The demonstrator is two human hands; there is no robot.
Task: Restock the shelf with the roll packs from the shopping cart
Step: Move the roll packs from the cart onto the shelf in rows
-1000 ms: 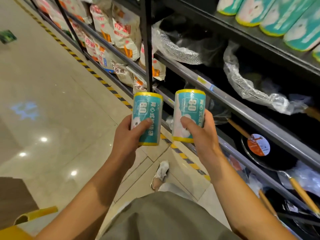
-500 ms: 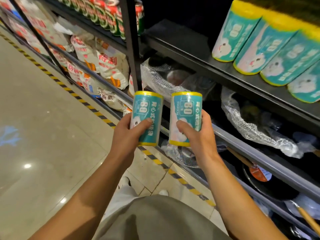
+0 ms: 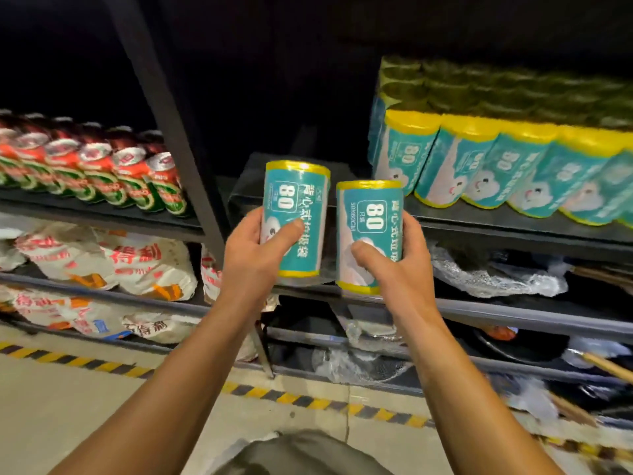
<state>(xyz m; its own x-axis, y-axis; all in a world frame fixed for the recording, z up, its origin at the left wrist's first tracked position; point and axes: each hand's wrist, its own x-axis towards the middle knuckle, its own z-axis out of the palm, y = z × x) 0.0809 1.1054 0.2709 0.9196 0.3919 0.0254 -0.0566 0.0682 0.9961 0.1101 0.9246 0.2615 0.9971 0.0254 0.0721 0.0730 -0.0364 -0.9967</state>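
I hold two teal roll packs with yellow ends, both upright. My left hand (image 3: 255, 255) grips the left roll pack (image 3: 297, 207), and my right hand (image 3: 394, 265) grips the right roll pack (image 3: 368, 221). Both packs are raised in front of the black shelf board (image 3: 479, 228), level with its bare left end. A row of several matching roll packs (image 3: 507, 166) stands on that board to the right, stacked two high. The shopping cart is out of view.
A black upright post (image 3: 161, 108) divides the shelving. Left of it are red and green cans (image 3: 113, 173) and white bags (image 3: 113, 265) below. Wrapped pans (image 3: 513, 344) fill the lower right shelves. A yellow-black floor stripe (image 3: 308, 399) runs along the shelf base.
My view has turned to face the shelf head-on and risen. Both hands have lifted the roll packs up to the level of the shelf board with the matching packs.
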